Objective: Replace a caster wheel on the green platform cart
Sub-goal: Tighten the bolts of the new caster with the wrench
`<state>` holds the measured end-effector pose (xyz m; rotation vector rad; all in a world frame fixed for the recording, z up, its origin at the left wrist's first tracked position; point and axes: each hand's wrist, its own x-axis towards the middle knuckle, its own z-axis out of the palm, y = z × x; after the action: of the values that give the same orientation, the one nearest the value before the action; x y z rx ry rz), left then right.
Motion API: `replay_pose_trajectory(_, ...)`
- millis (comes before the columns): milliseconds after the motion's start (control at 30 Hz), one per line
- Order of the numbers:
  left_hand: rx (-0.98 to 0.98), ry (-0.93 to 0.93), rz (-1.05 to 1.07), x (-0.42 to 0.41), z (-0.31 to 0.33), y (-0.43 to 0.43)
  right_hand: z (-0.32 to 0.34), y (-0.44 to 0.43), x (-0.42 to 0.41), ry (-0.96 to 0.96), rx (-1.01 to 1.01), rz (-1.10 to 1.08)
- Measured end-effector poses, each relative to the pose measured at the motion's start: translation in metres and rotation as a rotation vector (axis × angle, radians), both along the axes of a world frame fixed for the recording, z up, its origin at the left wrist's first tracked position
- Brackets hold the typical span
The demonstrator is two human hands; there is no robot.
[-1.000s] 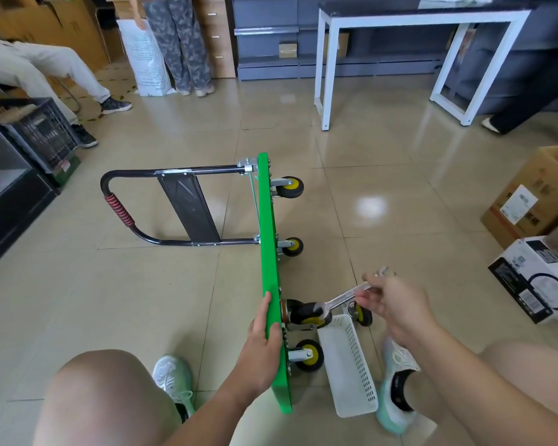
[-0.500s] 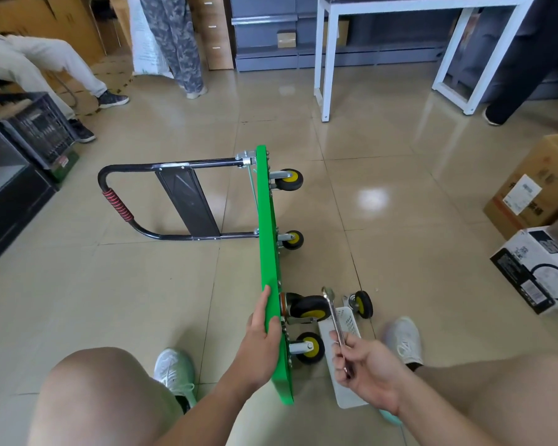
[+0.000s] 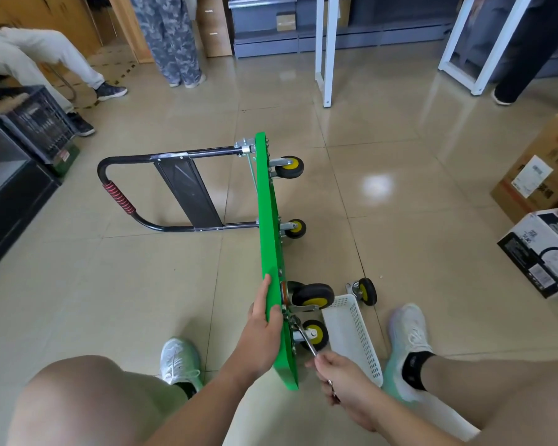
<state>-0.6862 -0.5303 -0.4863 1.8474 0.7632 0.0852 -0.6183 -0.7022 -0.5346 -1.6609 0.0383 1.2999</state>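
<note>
The green platform cart (image 3: 269, 226) stands on its long edge on the floor, its black handle (image 3: 123, 201) folded out to the left and several yellow-hubbed casters on its right face. My left hand (image 3: 263, 326) grips the deck's top edge near my end. My right hand (image 3: 342, 381) holds a silver wrench (image 3: 303, 338), whose head sits at the mounting plate between the large caster (image 3: 313, 296) and the nearest small caster (image 3: 314, 334). A loose caster wheel (image 3: 364, 291) lies on the floor to the right.
A white perforated basket (image 3: 355, 336) lies beside the cart, between it and my right shoe. Cardboard boxes (image 3: 541, 175) and a white printed box (image 3: 541, 252) sit at the right. A black crate (image 3: 36, 123), white table legs (image 3: 326, 49) and standing people are further back.
My right hand swung the wrench from the right of the large caster down toward me; its head now sits at the plate by the nearest casters. My left hand kept its grip.
</note>
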Motion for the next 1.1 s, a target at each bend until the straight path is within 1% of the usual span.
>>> replay_pose_trajectory(100,0.014,0.016,-0.005,-0.001,0.000,0.000,-0.007,0.007,-0.003,-0.040,-0.027,0.062)
replay_pose_trajectory(300,0.016,0.017,0.010,-0.001,0.003,0.001,-0.002,0.015,-0.005,-0.127,0.018,0.196)
replay_pose_trajectory(400,0.012,0.018,0.011,-0.001,0.004,0.000,0.001,0.017,-0.001,-0.229,0.037,0.272)
replay_pose_trajectory(567,0.004,0.015,0.021,-0.001,0.004,0.000,-0.005,0.021,0.004,-0.366,0.045,0.318)
replay_pose_trajectory(800,-0.024,0.019,0.029,0.000,0.005,0.000,-0.016,0.022,0.011,-0.303,0.060,0.243)
replay_pose_trajectory(1100,-0.024,0.010,0.033,0.000,0.002,0.000,-0.033,0.028,0.019,-0.315,0.004,0.333)
